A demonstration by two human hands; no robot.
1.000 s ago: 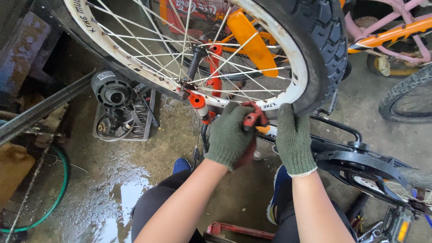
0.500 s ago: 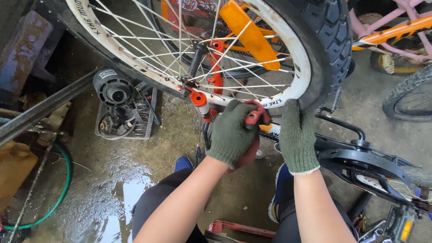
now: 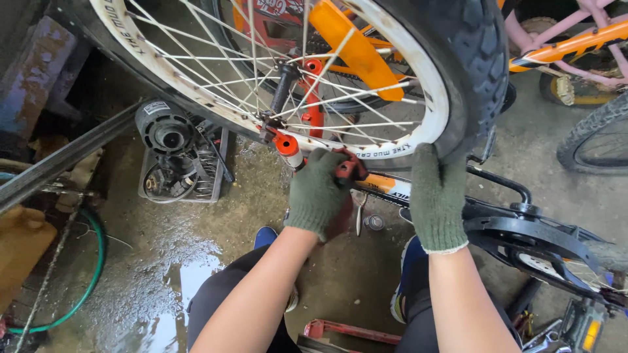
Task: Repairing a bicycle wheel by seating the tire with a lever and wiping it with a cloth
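The left hand [image 3: 318, 191], in a dark green knit glove, is closed around a red part [image 3: 351, 168] that sits on the orange frame tube [image 3: 383, 185] of the upturned bicycle, just under the wheel rim. The fingers wrap over it, so how firm the grip is cannot be told for sure, but it looks clamped. The right hand [image 3: 437, 196], in the same kind of glove, presses flat with the fingers together against the white rim [image 3: 418, 140] and the black knobby tyre [image 3: 464, 72]; it steadies the wheel and holds no tool.

I judge that the step in hand is work on the fitting at the frame tube while the wheel is kept from turning. The next move would call for a firm hold by the right hand and a careful turn or pull by the left one, because the spokes [image 3: 347, 124] pass very close to the fingers.

The wheel fills the far centre of the scene. Its rim is white, its spokes thin and bright, and its hub [image 3: 286, 77] dark. An orange mudguard [image 3: 356, 49] lies behind the spokes. To the right of the hands is a black chain guard [image 3: 523, 232]. To the left, on the wet concrete floor [image 3: 196, 274], stands a tray of old metal parts [image 3: 176, 163]. At the far right leans a pink bicycle [image 3: 575, 39].
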